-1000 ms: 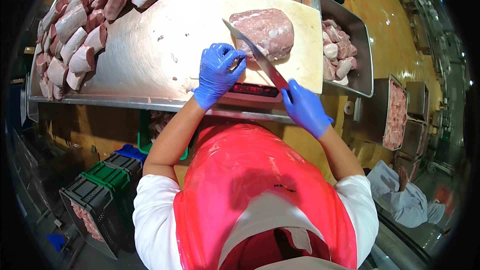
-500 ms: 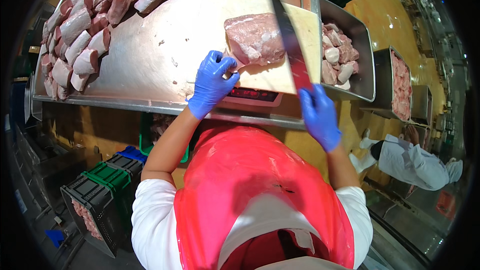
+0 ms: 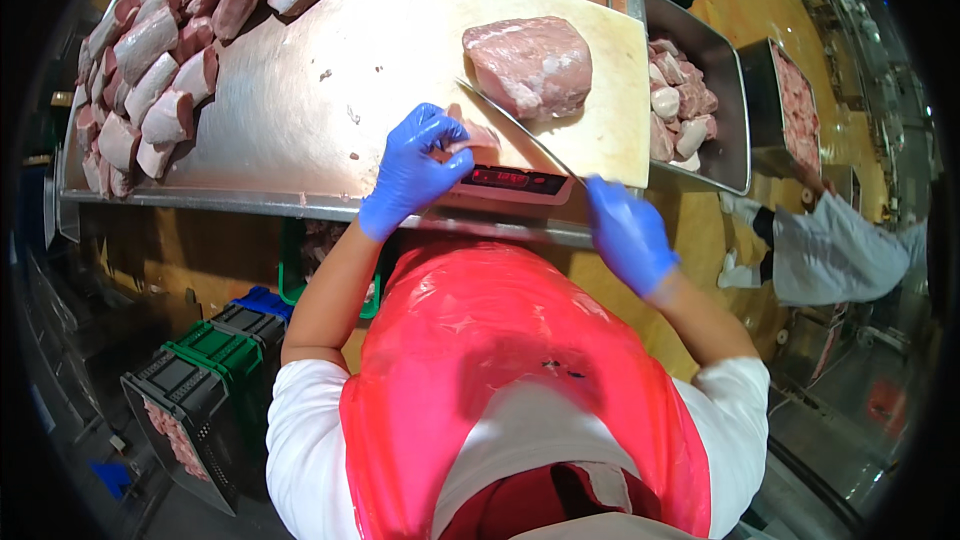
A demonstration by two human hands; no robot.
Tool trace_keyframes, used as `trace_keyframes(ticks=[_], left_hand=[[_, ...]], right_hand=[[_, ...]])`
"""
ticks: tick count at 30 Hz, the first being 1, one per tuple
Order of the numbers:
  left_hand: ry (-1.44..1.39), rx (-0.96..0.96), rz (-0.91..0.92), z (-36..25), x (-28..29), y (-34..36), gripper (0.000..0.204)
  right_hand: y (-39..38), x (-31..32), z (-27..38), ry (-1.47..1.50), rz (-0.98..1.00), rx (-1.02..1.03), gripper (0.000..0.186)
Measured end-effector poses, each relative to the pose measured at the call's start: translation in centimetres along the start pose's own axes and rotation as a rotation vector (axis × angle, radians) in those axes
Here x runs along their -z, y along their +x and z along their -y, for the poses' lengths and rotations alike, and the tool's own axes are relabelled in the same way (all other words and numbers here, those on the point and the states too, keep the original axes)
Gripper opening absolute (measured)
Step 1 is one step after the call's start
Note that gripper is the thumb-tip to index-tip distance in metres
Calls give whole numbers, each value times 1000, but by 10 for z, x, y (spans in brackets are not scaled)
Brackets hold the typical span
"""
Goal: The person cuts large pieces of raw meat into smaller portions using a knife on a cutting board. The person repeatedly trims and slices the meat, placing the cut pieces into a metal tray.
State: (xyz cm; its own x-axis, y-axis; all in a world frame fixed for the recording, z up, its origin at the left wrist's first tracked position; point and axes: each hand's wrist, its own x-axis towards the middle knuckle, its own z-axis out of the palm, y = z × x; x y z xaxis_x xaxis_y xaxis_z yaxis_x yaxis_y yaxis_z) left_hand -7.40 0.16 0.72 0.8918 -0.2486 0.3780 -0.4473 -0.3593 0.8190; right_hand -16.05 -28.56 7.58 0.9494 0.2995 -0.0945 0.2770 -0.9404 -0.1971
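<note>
A large chunk of pale pink meat (image 3: 530, 62) lies on the white cutting board (image 3: 622, 60). My left hand (image 3: 408, 168), in a blue glove, pinches a small strip of meat (image 3: 478, 135) at the board's near left side, apart from the chunk. In my right hand (image 3: 630, 238), also gloved in blue, is a long knife (image 3: 535, 143) gripped by its handle. Its blade slants up and left between the strip and the chunk, with the tip near the chunk's left edge. A dark panel with a red-lit display (image 3: 508, 179) sits below the board's near edge.
Cut meat pieces (image 3: 150, 60) are heaped on the left of the steel table (image 3: 270, 130). At right stands a steel tub (image 3: 735, 130) of meat chunks, with another meat-filled bin (image 3: 798, 105) beyond. Stacked crates (image 3: 215, 350) stand lower left. A white-coated person (image 3: 840, 250) is at right.
The knife has swung down and left from beside the chunk's right to its near left. My left hand now shows a loose strip, and the chunk sits slightly farther right. The person at right has moved.
</note>
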Motion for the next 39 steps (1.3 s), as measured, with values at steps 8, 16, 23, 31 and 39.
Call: trace_keyframes(ticks=[8, 16, 23, 31, 39], left_hand=[[-510, 559, -369, 9, 124, -133, 7], [248, 1177, -144, 119, 150, -278, 31], [230, 390, -188, 23, 96, -60, 17], [-108, 9, 101, 46, -36, 127, 43], [-68, 36, 3, 32, -4, 67, 33]], right_hand=[[79, 8, 14, 1271, 140, -247, 35], [79, 19, 28, 1177, -124, -178, 63], [68, 5, 23, 1094, -280, -86, 64], [66, 7, 20, 1269, -322, -213, 42], [150, -24, -38, 1302, -624, -352, 17]])
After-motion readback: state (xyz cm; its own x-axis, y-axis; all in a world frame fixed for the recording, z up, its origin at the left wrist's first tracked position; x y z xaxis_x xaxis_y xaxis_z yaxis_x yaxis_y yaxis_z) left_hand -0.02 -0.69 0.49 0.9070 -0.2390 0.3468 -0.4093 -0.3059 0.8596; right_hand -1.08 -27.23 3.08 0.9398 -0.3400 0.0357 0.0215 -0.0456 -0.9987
